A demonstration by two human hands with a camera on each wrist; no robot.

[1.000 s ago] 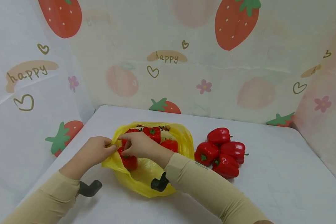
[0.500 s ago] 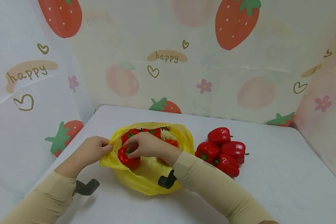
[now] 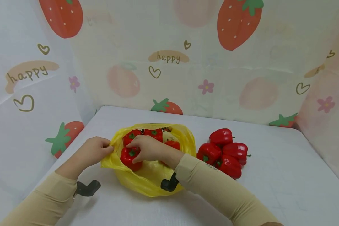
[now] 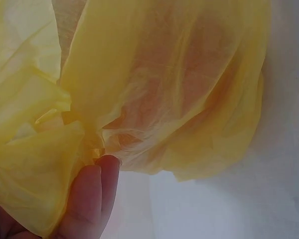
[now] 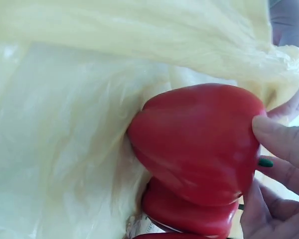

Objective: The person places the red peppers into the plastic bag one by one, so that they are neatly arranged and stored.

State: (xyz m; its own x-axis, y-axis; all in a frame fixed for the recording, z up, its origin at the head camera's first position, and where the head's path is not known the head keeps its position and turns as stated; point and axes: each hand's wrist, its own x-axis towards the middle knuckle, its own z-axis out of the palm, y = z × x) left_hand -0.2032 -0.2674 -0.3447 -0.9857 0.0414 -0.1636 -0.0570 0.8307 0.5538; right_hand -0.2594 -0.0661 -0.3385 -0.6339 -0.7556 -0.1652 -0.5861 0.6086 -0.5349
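A yellow plastic bag point(image 3: 138, 183) lies on the table with its mouth spread. My left hand point(image 3: 93, 150) pinches its left rim; in the left wrist view the fingers point(image 4: 85, 196) clasp the bunched film point(image 4: 35, 174). Inside the bag, my right hand point(image 3: 151, 148) holds a red bell pepper point(image 5: 199, 137) by its stem end, thumb on one side and fingers on the other. This pepper point(image 3: 126, 158) stands near the bag's left wall, green stem up. Several more red peppers point(image 3: 156, 134) sit behind and right of it, partly covered by the right hand and wrist.
Several red bell peppers point(image 3: 207, 152) are clustered on the white table point(image 3: 282, 175) right of the bag, partly behind the right sleeve. Black wrist mounts point(image 3: 88, 189) jut from both forearms. A printed fabric backdrop point(image 3: 169, 84) rises behind and at both sides.
My right hand has come away from the bag's left rim onto the pepper, which has shifted slightly right and tipped stem up. My left hand has drawn the rim slightly left.
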